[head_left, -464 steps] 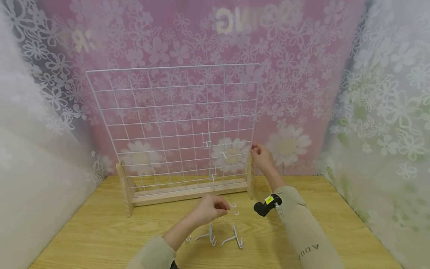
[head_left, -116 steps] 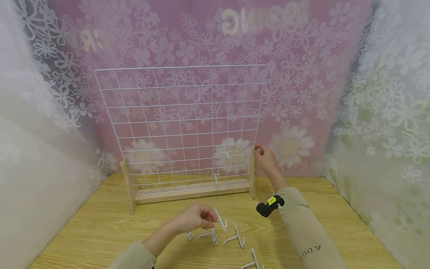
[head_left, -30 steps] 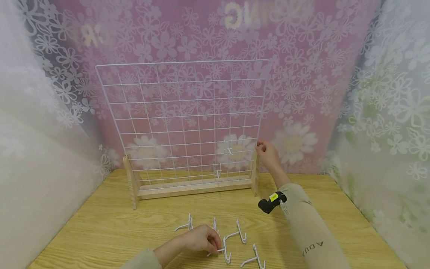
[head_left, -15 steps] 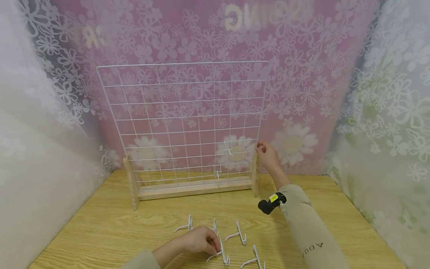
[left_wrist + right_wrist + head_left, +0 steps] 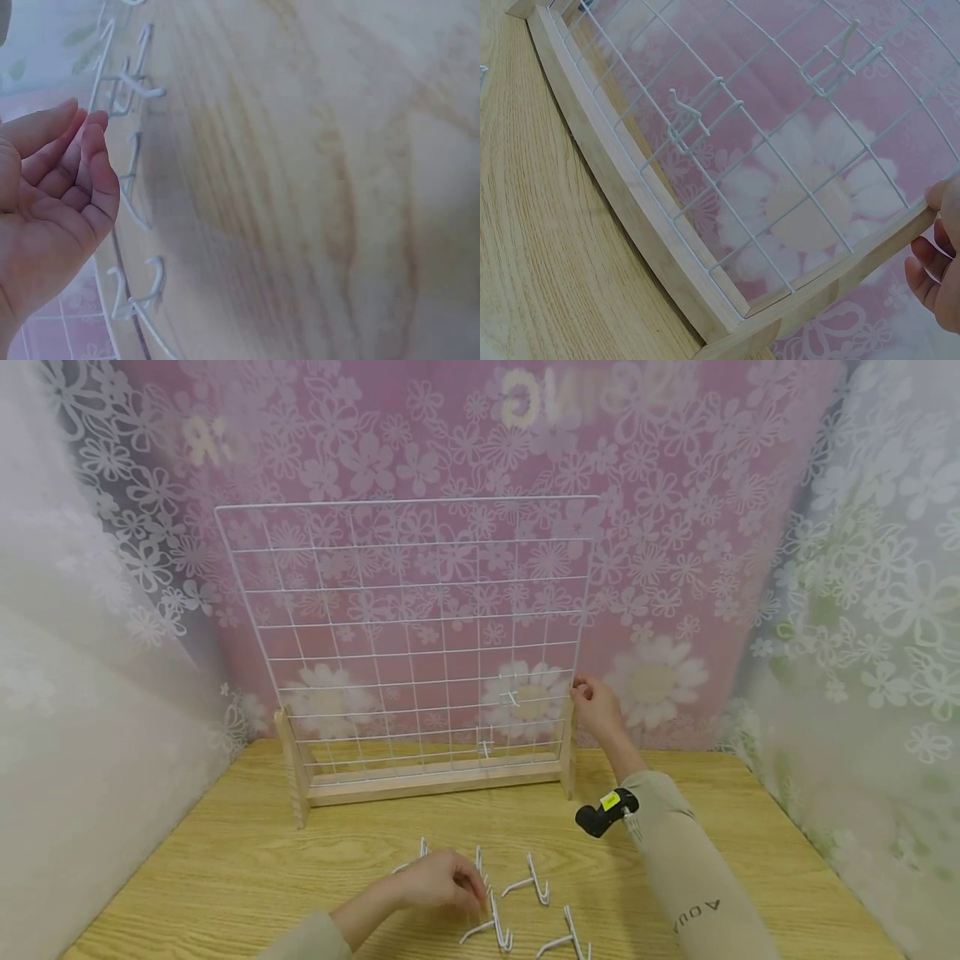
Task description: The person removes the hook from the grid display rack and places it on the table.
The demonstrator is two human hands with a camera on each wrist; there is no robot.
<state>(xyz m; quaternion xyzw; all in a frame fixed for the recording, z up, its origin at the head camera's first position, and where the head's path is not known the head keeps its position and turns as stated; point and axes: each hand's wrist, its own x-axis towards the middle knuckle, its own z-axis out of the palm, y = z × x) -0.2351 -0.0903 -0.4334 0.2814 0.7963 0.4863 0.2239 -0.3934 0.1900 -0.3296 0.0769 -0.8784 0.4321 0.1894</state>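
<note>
A white wire grid panel (image 5: 405, 610) stands upright in a wooden stand (image 5: 435, 782) at the back of the table. Two white hooks hang low on its right side, one higher (image 5: 510, 696) (image 5: 844, 60) and one lower (image 5: 483, 745) (image 5: 697, 120). My right hand (image 5: 588, 697) (image 5: 937, 247) grips the panel's right edge just above the stand's post. Several loose white hooks (image 5: 528, 883) (image 5: 131, 94) lie on the table in front. My left hand (image 5: 450, 881) (image 5: 82, 127) hovers over them with relaxed, lightly bent fingers and an empty palm. The nearest hook (image 5: 491, 928) lies just to its right.
The table (image 5: 225, 877) is light wood. Translucent flowered curtains close it in on the left (image 5: 82, 652), back and right (image 5: 862, 635). A black wrist camera (image 5: 600, 817) sits on my right sleeve. More hooks lie near the front edge (image 5: 566, 941).
My left hand has let go of the hook it was setting down and has lifted slightly away; that hook now lies on the table. My right hand has stayed on the panel.
</note>
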